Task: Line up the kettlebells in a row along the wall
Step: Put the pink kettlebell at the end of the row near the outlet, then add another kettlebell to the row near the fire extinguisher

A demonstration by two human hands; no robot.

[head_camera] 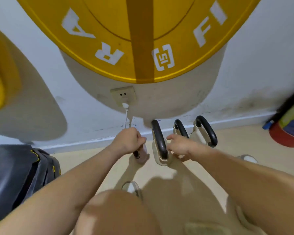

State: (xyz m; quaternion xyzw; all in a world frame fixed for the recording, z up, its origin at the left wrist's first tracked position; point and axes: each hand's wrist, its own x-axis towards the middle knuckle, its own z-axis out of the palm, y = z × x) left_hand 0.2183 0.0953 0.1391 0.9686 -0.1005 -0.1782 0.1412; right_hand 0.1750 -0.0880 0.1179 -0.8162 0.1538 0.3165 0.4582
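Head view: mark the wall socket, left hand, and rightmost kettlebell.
wall socket (124,95), head view, faceplate centre.
left hand (128,141), head view, back of hand.
rightmost kettlebell (200,136), head view, beige body.

Yellow plate (109,39) (marked 15) is above a wall socket (124,95); dark bag (20,170) left.

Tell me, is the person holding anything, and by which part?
The left hand grips the leftmost kettlebell by its dark handle. The right hand is open, fingers spread, and holds nothing.
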